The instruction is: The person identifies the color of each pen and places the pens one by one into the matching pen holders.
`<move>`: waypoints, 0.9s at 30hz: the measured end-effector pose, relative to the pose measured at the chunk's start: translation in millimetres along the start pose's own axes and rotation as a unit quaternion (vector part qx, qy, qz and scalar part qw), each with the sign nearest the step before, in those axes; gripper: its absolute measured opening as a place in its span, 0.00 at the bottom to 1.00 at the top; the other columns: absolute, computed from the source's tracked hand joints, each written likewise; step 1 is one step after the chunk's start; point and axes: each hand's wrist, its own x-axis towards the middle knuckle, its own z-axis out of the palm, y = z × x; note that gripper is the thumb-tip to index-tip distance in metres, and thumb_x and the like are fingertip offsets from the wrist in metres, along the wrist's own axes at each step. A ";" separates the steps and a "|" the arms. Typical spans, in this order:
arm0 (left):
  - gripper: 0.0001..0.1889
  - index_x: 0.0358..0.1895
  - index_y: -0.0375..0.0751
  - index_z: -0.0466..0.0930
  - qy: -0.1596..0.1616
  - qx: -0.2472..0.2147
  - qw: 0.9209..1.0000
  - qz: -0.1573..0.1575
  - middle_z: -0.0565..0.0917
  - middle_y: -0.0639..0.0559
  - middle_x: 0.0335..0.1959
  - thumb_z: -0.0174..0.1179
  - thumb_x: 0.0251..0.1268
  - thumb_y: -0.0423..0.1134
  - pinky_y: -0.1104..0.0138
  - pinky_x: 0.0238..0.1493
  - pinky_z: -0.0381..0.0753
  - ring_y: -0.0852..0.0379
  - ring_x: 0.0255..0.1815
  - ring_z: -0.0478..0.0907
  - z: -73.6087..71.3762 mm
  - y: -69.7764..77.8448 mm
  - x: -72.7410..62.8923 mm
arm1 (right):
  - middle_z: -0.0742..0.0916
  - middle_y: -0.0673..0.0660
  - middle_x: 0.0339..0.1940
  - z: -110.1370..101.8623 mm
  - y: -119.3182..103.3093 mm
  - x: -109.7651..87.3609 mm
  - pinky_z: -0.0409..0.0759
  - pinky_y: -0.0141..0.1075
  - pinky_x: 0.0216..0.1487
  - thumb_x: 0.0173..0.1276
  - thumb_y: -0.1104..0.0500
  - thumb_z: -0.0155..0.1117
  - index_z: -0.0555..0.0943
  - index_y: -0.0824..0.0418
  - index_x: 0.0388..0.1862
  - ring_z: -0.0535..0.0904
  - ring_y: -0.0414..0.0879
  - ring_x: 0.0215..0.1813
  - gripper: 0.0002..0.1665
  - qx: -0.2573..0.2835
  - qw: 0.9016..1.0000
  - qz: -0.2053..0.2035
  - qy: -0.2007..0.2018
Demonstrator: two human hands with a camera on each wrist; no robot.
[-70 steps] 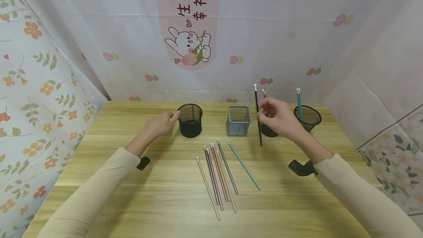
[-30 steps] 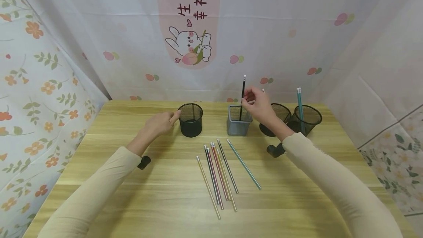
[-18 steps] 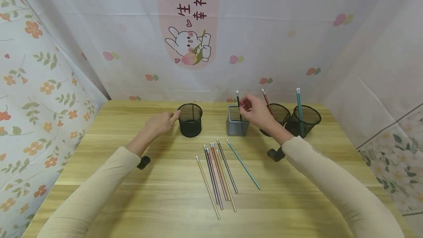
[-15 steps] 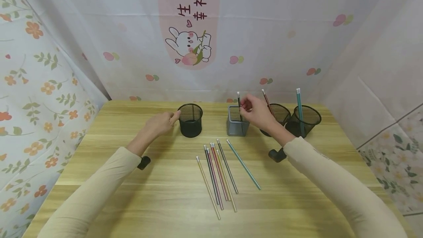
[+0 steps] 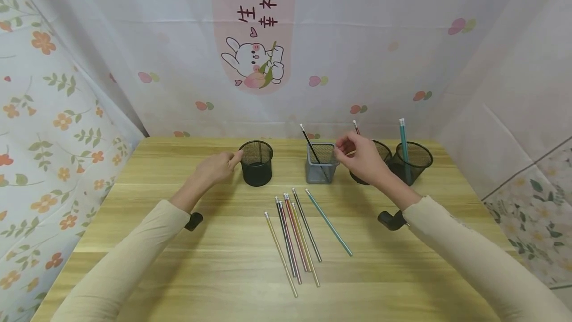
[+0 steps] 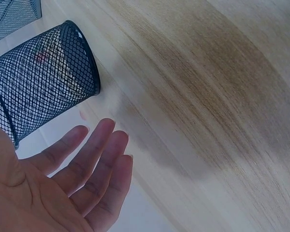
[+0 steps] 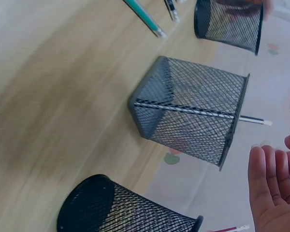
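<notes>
A black pencil [image 5: 310, 144] leans to the left inside the grey square mesh pen holder [image 5: 319, 172]. Just right of that holder's rim is my right hand [image 5: 361, 158], its fingers holding nothing. In the right wrist view the fingers [image 7: 273, 174] are relaxed and apart from the pencil. My left hand [image 5: 215, 168] is at the left rim of a round black mesh pen holder [image 5: 257, 175]. The left wrist view has four loosely extended fingers [image 6: 94, 164] beside this holder; the thumb's contact with the rim is out of sight.
Several pencils [image 5: 298, 242] lie loose on the wooden table [image 5: 214, 267], with a teal pencil [image 5: 329, 222] to their right. A round black holder with a dark red pencil [image 5: 357, 128] stands partly behind the right hand. Farther right, another black holder [image 5: 418, 160] contains teal pencils [image 5: 404, 143].
My right hand brought the black pencil leftward from the right, lowered it into the grey holder, let go and drew back right. The pencil has tipped left. The left hand has stayed put.
</notes>
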 end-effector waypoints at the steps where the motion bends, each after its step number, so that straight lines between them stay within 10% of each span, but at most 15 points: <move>1: 0.38 0.71 0.27 0.69 0.000 -0.001 1.000 0.000 0.77 0.31 0.64 0.27 0.85 0.58 0.40 0.60 0.71 0.31 0.65 0.72 0.1 -0.1 0.0 | 0.84 0.55 0.37 -0.3 -0.1 -3.2 0.83 0.38 0.40 0.72 0.67 0.64 0.79 0.64 0.43 0.82 0.46 0.39 0.04 -0.003 1.000 0.001 -0.004; 27: 0.38 0.72 0.28 0.68 0.005 0.000 1.000 0.001 0.76 0.31 0.64 0.26 0.85 0.58 0.40 0.62 0.69 0.31 0.66 0.71 1.8 -1.1 0.3 | 0.82 0.49 0.29 34.0 5.1 -57.0 0.79 0.36 0.34 0.65 0.67 0.68 0.79 0.61 0.36 0.79 0.42 0.32 0.05 -0.022 0.978 0.057 -0.201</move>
